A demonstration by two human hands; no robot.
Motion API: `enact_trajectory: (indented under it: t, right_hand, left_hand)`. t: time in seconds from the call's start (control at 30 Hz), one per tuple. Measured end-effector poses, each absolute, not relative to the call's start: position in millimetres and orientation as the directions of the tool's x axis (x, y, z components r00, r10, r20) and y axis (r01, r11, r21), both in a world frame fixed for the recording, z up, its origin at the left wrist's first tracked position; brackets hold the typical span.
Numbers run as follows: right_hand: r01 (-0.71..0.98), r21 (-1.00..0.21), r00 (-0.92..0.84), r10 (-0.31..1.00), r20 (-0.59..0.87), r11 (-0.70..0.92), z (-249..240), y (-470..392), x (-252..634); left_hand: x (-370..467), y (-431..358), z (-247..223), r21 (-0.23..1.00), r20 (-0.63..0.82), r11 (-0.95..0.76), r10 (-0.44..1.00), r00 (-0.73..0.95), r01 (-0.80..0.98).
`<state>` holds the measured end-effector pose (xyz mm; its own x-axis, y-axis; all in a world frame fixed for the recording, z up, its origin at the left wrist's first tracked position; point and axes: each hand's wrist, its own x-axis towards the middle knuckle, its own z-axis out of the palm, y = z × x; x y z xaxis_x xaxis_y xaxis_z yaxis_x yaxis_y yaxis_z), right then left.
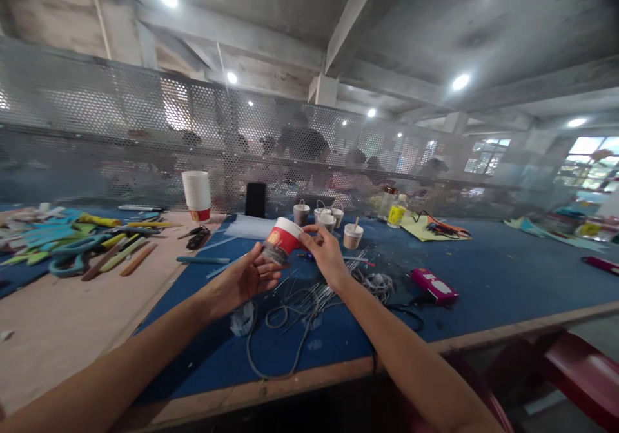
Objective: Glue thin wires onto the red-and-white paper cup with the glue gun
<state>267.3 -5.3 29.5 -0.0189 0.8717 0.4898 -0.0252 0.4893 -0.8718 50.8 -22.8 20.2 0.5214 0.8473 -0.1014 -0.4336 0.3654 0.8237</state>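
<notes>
A red and white paper cup (284,238) with a gold emblem and a greyish lower part is held up, tilted, above the blue table. My left hand (243,282) supports it low on the left, thumb against its side and fingers beneath. At its right side, the fingertips of my right hand (325,252) pinch it near the rim. Below my hands lie a loose grey cord (250,342), a bundle of thin wire-like strands (316,294) and a crumpled clear plastic piece (242,319). What the cup contains is hidden.
Small cups with loops or sticks, one a beige-filled cup (353,235), stand behind my hands. A stack of paper cups (196,194), blue scissors (80,252) and several tools are left. A magenta box (434,284) lies right. A perforated metal screen (207,123) closes the back.
</notes>
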Motion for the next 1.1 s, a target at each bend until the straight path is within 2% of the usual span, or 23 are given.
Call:
enact_trajectory:
  t: [0.13,0.3,0.47,0.77,0.87,1.0,1.1]
  right_hand:
    - [0.012,-0.876,0.048,0.874,0.483,0.483,30,-5,268]
    - [0.047,-0.887,0.099,0.882,0.461,0.459,32,-7,269]
    - [0.052,-0.896,0.088,0.892,0.444,0.441,31,-8,268]
    - [0.106,-0.874,0.074,0.873,0.482,0.474,29,-9,266]
    - [0.07,-0.866,0.063,0.864,0.5,0.495,26,-6,266]
    - [-0.023,-0.9,0.08,0.898,0.433,0.436,19,-2,264]
    - [-0.036,-0.924,-0.044,0.923,0.381,0.38,13,-1,259]
  left_hand:
    - [52,-19,18,0.847,-0.097,0.32,0.879,0.467,-0.425]
    - [52,-17,15,0.884,0.078,0.088,0.941,0.331,-0.459]
    - [57,-22,16,0.926,0.167,-0.073,0.959,0.229,-0.371]
    - [59,-21,16,0.924,0.167,-0.097,0.973,0.163,-0.369]
    - [59,-22,15,0.926,0.189,-0.133,0.973,0.13,-0.354]
    - [58,-23,15,0.922,0.253,-0.213,0.963,0.087,-0.323]
    - [56,-23,15,0.928,0.279,-0.254,0.958,0.059,-0.271]
